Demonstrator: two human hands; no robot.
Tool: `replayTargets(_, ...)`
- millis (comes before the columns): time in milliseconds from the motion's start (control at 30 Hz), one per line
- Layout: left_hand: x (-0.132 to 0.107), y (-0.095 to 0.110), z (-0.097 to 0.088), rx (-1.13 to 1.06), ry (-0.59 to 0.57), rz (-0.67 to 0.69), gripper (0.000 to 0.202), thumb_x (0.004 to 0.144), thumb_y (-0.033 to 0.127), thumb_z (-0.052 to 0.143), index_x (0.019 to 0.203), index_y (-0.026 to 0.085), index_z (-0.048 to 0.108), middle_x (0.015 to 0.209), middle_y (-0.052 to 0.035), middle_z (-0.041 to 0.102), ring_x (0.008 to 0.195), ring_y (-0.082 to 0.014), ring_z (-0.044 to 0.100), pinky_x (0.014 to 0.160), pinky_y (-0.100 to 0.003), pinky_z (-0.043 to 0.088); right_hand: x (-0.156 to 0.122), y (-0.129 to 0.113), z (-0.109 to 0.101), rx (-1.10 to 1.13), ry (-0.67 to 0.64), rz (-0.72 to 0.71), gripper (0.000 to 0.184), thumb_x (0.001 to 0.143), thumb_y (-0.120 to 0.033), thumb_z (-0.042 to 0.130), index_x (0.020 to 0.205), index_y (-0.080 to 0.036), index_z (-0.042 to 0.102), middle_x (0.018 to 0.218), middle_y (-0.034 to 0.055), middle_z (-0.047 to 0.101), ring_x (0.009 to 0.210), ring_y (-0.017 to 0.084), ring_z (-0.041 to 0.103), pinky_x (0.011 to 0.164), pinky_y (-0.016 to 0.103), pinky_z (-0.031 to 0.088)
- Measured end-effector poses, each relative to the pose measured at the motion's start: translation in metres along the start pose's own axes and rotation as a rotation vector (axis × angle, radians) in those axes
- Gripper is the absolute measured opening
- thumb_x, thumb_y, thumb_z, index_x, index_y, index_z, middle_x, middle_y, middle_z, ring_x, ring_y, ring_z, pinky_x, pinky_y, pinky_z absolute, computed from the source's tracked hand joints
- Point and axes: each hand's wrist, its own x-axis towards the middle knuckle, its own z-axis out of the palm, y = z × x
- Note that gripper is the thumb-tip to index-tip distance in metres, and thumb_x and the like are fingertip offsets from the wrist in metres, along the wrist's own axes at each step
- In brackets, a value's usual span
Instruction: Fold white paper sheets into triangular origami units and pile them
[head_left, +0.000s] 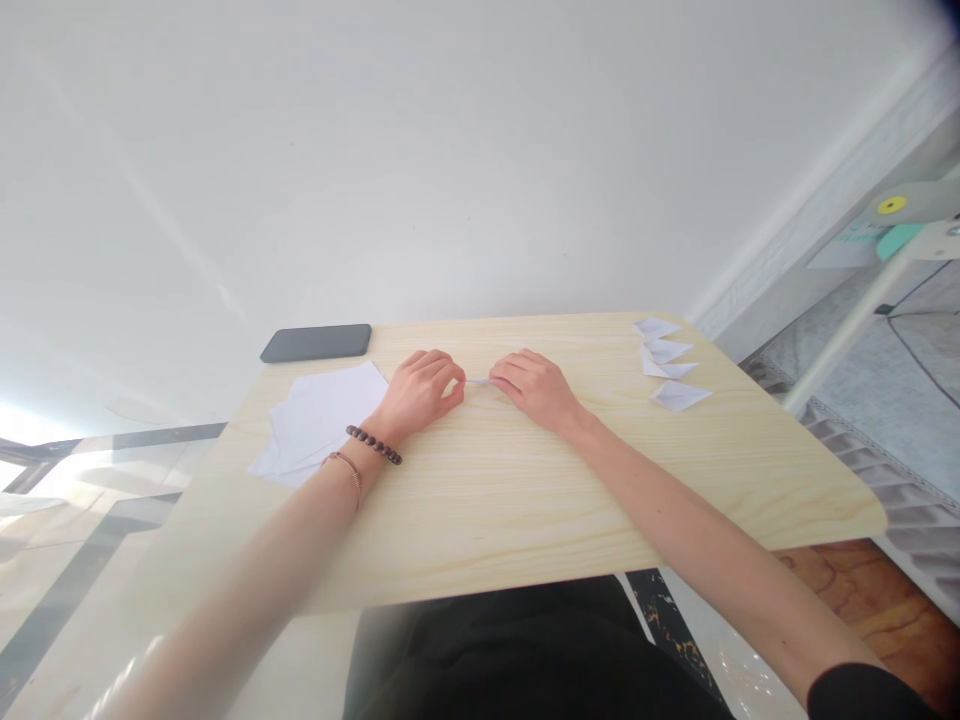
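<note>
A small piece of folded white paper [478,380] is stretched between my two hands above the middle of the table. My left hand [426,390], with a beaded bracelet on its wrist, pinches the paper's left end between thumb and forefinger. On the other end, the fingers of my right hand [534,385] are closed. Most of the paper is hidden by my fingers, so its full shape cannot be told. Loose white sheets [322,415] lie in an uneven stack by my left wrist. Several folded white paper pieces [681,396] sit in a column to the right.
A dark phone [318,343] lies at the table's back left corner. The pale wooden table [480,520] meets a white wall [465,150] behind. Off the right side stands a white metal frame [855,310] with a cable near it.
</note>
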Motion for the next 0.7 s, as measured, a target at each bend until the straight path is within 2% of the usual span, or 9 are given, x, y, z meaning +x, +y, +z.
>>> replayTargets(300,-0.0005,0.0024,-0.0028,0.009,-0.01,-0.057,0.013,0.078,0.02,0.046,0.086,0.017,0.055,0.087,-0.0063,0.061,0.089,-0.0187,0.053,0.077,-0.033,0.041,-0.0003,0.0,-0.0007,-0.006,-0.009,0.019,0.02,0.087,-0.027,0.04,0.083,-0.019,0.058,0.088,0.0025,0.062,0.081,0.015,0.049,0.073,0.029,0.035)
replayTargets(700,-0.0007,0.0001,-0.0011,0.0,-0.008,-0.053,0.009,0.074,0.016,0.047,0.078,0.017,0.055,0.079,-0.0054,0.06,0.084,-0.018,0.054,0.075,-0.033,0.041,-0.0003,-0.001,-0.0018,0.003,-0.019,0.011,0.021,0.087,-0.027,0.039,0.084,-0.019,0.059,0.089,0.0033,0.062,0.082,0.016,0.05,0.073,0.03,0.035)
